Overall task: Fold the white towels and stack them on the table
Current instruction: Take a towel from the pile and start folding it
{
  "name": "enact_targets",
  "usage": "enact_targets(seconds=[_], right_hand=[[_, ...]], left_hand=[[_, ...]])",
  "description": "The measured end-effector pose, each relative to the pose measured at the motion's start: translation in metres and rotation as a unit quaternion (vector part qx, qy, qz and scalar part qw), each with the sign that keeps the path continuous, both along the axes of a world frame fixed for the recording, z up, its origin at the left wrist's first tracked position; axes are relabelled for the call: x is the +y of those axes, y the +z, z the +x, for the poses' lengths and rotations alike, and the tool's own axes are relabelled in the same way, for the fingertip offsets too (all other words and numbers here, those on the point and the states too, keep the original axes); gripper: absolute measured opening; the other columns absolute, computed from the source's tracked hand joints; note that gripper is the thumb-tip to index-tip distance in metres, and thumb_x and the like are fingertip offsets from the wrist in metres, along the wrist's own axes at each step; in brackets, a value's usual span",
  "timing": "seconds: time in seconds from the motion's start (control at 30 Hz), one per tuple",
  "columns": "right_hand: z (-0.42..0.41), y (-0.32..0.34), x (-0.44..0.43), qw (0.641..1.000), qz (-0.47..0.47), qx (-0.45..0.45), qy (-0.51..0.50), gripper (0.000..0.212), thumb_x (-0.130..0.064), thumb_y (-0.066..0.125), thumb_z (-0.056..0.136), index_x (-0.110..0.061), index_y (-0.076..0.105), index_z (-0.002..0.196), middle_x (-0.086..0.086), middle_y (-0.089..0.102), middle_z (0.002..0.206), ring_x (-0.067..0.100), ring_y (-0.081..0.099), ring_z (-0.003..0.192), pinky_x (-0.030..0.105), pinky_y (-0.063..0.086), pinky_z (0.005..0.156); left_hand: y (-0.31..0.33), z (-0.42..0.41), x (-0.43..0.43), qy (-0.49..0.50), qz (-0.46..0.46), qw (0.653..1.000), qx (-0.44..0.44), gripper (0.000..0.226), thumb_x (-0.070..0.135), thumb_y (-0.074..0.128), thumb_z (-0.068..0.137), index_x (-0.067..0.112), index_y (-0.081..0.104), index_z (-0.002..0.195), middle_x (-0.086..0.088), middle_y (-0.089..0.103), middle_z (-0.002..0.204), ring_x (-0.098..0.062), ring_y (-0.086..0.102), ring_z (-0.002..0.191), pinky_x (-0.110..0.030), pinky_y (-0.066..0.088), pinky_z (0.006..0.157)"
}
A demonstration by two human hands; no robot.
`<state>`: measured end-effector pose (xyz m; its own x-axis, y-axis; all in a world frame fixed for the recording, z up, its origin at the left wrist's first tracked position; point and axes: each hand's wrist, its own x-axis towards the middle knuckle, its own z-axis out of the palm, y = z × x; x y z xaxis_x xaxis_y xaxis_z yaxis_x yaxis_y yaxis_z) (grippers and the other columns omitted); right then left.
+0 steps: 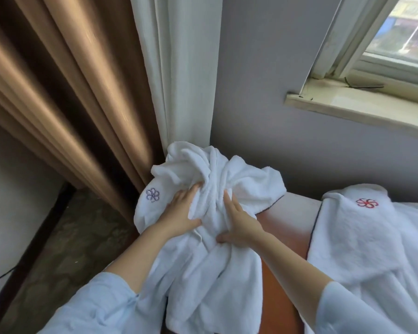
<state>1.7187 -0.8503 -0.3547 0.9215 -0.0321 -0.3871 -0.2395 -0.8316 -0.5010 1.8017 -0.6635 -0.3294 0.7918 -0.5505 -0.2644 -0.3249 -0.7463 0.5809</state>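
**Curtained corner beside a window: two hands on a crumpled towel**

Grey painted wall point(263, 92) forms the background; a pleated brown fabric curtain point(58, 92) and a white sheer curtain point(179, 68) hang at its left, and a pale stone window sill point(360, 104) juts out at upper right; an orange-brown smooth-topped table point(285, 227) stands against the wall below. The crumpled white terry towel point(203, 273) (a violet flower emblem shows on its left side) lies bunched over the table's left edge, its lower part draping toward the person. The left hand point(181, 210) grasps a ridge of this cloth; its fingertips are buried in a fold and its thumb is spread below. The right hand point(239, 222) lies just beside it; its fingers are straight and laid flat on the bunched middle, the thumb pressing into the cloth, nothing clenched. A second white terry towel with a red flower emblem point(362, 242) lies smoother on the table's right part; a bare strip of tabletop separates the two towels. Light-blue fabric sleeves point(101, 304) cover both upper forearms; dark patterned flooring point(70, 237) shows at lower left.
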Motion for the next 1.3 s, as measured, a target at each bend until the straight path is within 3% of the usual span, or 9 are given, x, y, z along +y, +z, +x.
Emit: enact_targets(seconds=[0.07,0.13,0.2,0.3,0.47,0.6,0.7,0.93,1.3], right_hand=[[-0.006,-0.002,0.001,1.000,0.001,-0.005,-0.005,0.132,-0.043,0.080,0.073,-0.044,-0.030,0.146,-0.011,-0.024,0.161,0.020,0.021,0.149,0.033,0.042,0.093],[-0.017,-0.001,0.002,1.000,0.008,-0.002,-0.016,0.126,-0.044,0.077,0.077,-0.044,-0.027,0.147,-0.008,-0.022,0.162,0.020,0.017,0.150,0.034,0.039,0.098],[-0.029,0.000,0.003,1.000,0.005,0.007,-0.024,0.113,-0.044,0.069,0.084,-0.042,-0.023,0.150,-0.005,-0.016,0.164,0.021,0.020,0.149,0.035,0.041,0.099],[-0.057,0.009,0.004,1.000,-0.007,0.010,-0.028,0.089,-0.047,0.052,0.095,-0.036,-0.013,0.155,-0.008,-0.012,0.165,0.022,0.024,0.147,0.040,0.043,0.103],[-0.116,0.029,-0.004,0.998,-0.066,-0.004,0.005,0.071,-0.056,0.038,0.098,-0.027,0.009,0.156,-0.004,0.006,0.165,0.024,0.025,0.146,0.042,0.037,0.107],[-0.160,0.039,-0.024,0.990,-0.141,-0.025,-0.015,0.072,-0.056,0.039,0.097,-0.027,0.011,0.157,0.002,0.004,0.166,0.022,0.006,0.152,0.047,0.011,0.122],[-0.195,0.047,-0.047,0.984,-0.166,-0.040,-0.053,0.073,-0.052,0.043,0.096,-0.026,0.012,0.157,0.002,0.005,0.166,0.022,0.000,0.153,0.051,0.001,0.121],[-0.288,0.074,-0.123,0.971,-0.175,-0.080,-0.143,0.069,-0.048,0.047,0.095,-0.025,0.019,0.153,-0.001,0.013,0.163,0.019,0.008,0.151,0.050,0.002,0.121],[-0.407,0.093,-0.246,0.957,-0.182,-0.062,-0.218,0.072,-0.047,0.049,0.096,-0.024,0.015,0.155,0.001,0.019,0.160,0.023,0.021,0.147,0.050,0.012,0.121]], left_hand=[[0.000,-0.005,-0.001,0.007,0.021,1.000,-0.007,0.089,0.035,0.063,0.072,0.041,0.012,0.145,0.010,0.037,0.128,-0.022,0.037,0.128,-0.049,0.041,0.100],[-0.001,-0.015,-0.002,0.006,0.071,0.997,-0.025,0.093,0.032,0.063,0.080,0.038,0.001,0.150,0.002,0.032,0.143,-0.024,0.028,0.138,-0.048,0.036,0.106],[-0.001,-0.028,-0.005,0.017,0.113,0.993,-0.029,0.097,0.031,0.059,0.086,0.036,-0.012,0.153,-0.005,0.017,0.156,-0.027,0.015,0.146,-0.048,0.027,0.114],[0.008,-0.057,-0.009,0.027,0.139,0.989,-0.039,0.100,0.037,0.057,0.090,0.032,-0.021,0.152,-0.008,0.004,0.159,-0.032,0.013,0.147,-0.043,0.025,0.116],[0.027,-0.106,-0.013,0.021,0.179,0.983,-0.033,0.085,0.049,0.049,0.096,0.025,-0.006,0.156,-0.012,-0.023,0.161,-0.030,-0.013,0.150,-0.048,0.005,0.121],[0.041,-0.142,-0.035,-0.034,0.178,0.981,-0.067,0.079,0.053,0.043,0.097,0.026,0.000,0.157,-0.003,-0.014,0.164,-0.024,-0.014,0.151,-0.049,0.000,0.121],[0.051,-0.174,-0.064,-0.068,0.158,0.982,-0.077,0.077,0.053,0.044,0.097,0.027,0.005,0.157,-0.002,-0.007,0.165,-0.023,-0.008,0.152,-0.047,0.006,0.122],[0.068,-0.248,-0.148,-0.119,0.104,0.984,-0.078,0.075,0.048,0.046,0.098,0.025,0.007,0.158,-0.004,0.001,0.165,-0.023,-0.001,0.152,-0.045,0.012,0.122],[0.069,-0.335,-0.267,-0.156,0.051,0.983,-0.077,0.073,0.047,0.049,0.096,0.026,0.014,0.157,0.000,0.013,0.163,-0.020,0.013,0.150,-0.045,0.020,0.120]])
